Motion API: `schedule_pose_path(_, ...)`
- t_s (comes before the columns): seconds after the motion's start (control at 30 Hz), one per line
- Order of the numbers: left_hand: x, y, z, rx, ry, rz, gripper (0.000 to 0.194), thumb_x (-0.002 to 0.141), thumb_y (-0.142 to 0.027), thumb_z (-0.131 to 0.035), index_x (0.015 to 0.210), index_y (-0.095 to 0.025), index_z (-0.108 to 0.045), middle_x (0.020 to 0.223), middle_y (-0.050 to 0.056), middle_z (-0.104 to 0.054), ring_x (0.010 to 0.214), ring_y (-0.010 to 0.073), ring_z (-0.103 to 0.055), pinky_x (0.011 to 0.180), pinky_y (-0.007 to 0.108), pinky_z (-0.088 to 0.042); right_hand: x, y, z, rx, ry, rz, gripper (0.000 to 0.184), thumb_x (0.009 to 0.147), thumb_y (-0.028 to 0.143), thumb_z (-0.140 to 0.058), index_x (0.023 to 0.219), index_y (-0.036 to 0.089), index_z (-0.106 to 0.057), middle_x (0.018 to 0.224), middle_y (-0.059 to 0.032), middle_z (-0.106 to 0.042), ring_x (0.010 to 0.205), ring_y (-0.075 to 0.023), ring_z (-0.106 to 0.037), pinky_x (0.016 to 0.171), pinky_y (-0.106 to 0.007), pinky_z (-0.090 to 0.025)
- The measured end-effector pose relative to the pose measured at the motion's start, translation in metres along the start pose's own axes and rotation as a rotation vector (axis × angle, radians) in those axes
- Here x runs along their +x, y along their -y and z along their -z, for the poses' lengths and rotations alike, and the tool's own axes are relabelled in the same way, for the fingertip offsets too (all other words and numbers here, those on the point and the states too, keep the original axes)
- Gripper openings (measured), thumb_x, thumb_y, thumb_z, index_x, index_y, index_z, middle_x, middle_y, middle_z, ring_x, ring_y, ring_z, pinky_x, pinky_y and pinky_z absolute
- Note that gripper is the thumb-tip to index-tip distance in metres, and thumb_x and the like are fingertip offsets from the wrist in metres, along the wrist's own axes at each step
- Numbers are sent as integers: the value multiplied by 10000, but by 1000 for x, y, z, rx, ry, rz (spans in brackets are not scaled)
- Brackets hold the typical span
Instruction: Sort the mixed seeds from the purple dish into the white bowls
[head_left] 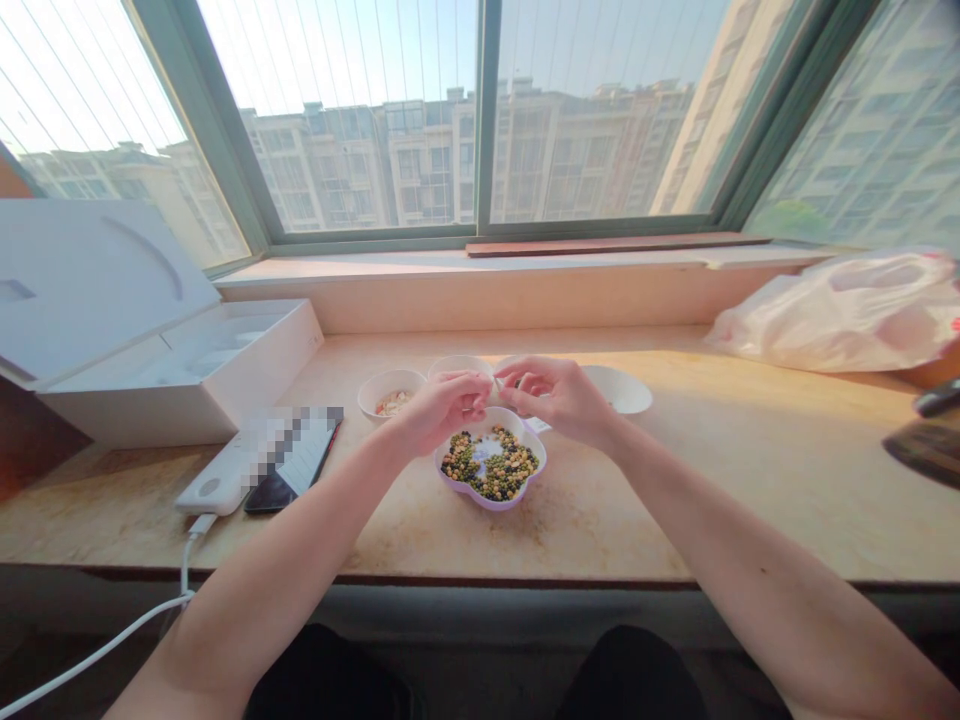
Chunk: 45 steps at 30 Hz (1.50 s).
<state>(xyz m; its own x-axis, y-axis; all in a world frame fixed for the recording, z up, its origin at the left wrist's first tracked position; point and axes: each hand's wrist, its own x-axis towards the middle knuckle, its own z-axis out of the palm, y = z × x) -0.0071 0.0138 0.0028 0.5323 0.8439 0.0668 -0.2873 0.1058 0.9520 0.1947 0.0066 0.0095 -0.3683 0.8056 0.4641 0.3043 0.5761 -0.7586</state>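
Both hands meet above the far rim of a purple-and-white flower-shaped dish. Mixed beans in black, green and tan lie in it around a pale, bare centre. My left hand is closed, its fingertips brought together. Opposite it, my right hand pinches with thumb and index finger. A tiny pale sliver shows between the two sets of fingertips, too small to name. White bowls stand just behind: one on the left with pale bits, one on the right, and others partly hidden by my hands.
A smartphone and a white power bank with a cable lie left. Behind them stands an open white box. A white plastic bag sits at the far right, near a dark object. Windows rise behind the ledge.
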Motion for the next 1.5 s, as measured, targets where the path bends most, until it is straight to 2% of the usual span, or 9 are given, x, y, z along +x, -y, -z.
schedule_pose_path(0.27,-2,0,-5,-18,-42,130,154,797,-242,-743,802,-137,-629,726,-20,-521,677,67,-498,650,189,-453,-1,1,-5,-91,-45,36,314,859,495,-752,909,189,-800,762,-43,-745,648,-158,-641,625,-296,-507)
schedule_pose_path(0.43,-2,3,-3,72,-34,93,127,866,-237,-710,920,-127,-678,873,29,-644,745,75,-575,761,222,-511,-1,-6,-1,-258,-53,90,261,918,432,-686,871,201,-796,774,-44,-750,685,-169,-644,668,-298,-490)
schedule_pose_path(0.53,-2,5,1,369,-58,9,211,907,-251,-671,1082,-134,-690,919,45,-692,751,100,-620,771,264,-532,1,-7,5,-324,-96,63,235,935,389,-649,919,200,-788,874,-59,-787,726,-182,-665,718,-307,-502)
schedule_pose_path(0.63,-3,4,4,903,-35,-120,182,906,-227,-662,1067,-159,-712,901,41,-719,779,141,-655,762,282,-521,4,-10,20,-459,-166,8,249,952,387,-614,939,204,-782,932,-66,-799,741,-191,-668,743,-312,-496)
schedule_pose_path(0.7,-7,1,3,1217,82,-171,122,913,-202,-640,985,-178,-736,915,41,-739,823,162,-668,783,286,-503,6,-14,32,-604,-200,-52,259,957,384,-595,920,207,-780,920,-69,-797,753,-202,-671,748,-317,-483)
schedule_pose_path(0.8,-14,-5,-3,1467,277,-173,161,895,-169,-631,997,-200,-753,977,42,-758,846,175,-672,774,287,-480,9,-23,48,-845,-210,-217,272,951,376,-575,889,206,-777,896,-86,-792,823,-239,-696,754,-325,-475)
schedule_pose_path(1.0,-23,-7,-16,1578,494,-133,93,822,-201,-671,735,-192,-641,828,49,-700,791,205,-624,722,330,-443,10,-38,68,-1027,-135,-487,269,917,373,-572,885,220,-791,998,-106,-805,939,-273,-720,717,-318,-481)
schedule_pose_path(1.27,-22,3,-18,1564,445,-174,180,819,-101,-611,669,-198,-596,787,56,-677,778,212,-599,763,350,-448,6,-35,92,-1011,-189,-651,237,861,351,-618,904,236,-821,1013,-99,-805,954,-286,-722,730,-336,-506)
schedule_pose_path(1.5,-18,9,-20,1660,388,-137,240,817,-16,-536,774,-200,-684,890,71,-712,909,253,-652,821,360,-477,5,-39,102,-993,-133,-746,229,807,276,-664,948,244,-842,1040,-104,-802,953,-289,-724,738,-347,-516)
